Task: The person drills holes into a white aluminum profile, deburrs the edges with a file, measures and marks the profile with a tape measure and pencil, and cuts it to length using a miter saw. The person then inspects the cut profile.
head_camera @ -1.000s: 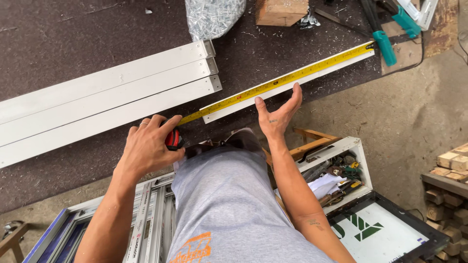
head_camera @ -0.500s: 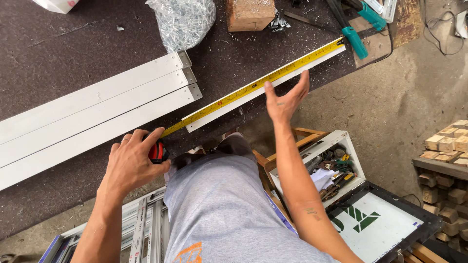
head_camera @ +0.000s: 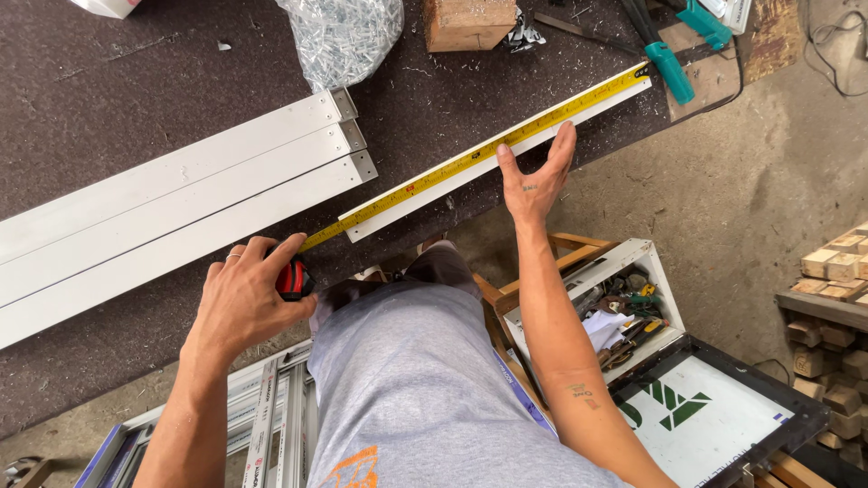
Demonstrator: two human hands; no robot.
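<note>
A yellow measuring tape [head_camera: 470, 158] lies stretched along a short white aluminium strip [head_camera: 506, 149] on the dark worktable [head_camera: 136, 99]. My left hand [head_camera: 244, 303] grips the red and black tape case [head_camera: 294, 278] at the strip's near left end. My right hand [head_camera: 532, 176] presses flat on the strip's front edge, fingers spread, holding strip and tape down. Three long white aluminium profiles [head_camera: 172, 199] lie side by side left of the strip.
A clear bag of screws [head_camera: 344, 36], a wooden block [head_camera: 466, 23] and teal-handled clamps [head_camera: 674, 59] sit at the table's far side. Below the table edge are an open toolbox [head_camera: 610, 303], a black-framed board [head_camera: 714, 411], stacked wood blocks [head_camera: 836, 271] and aluminium frames [head_camera: 262, 425].
The view has shifted to the right. My right hand moved along the strip and now presses it flat. My left hand keeps the tape case at the strip's end.
</note>
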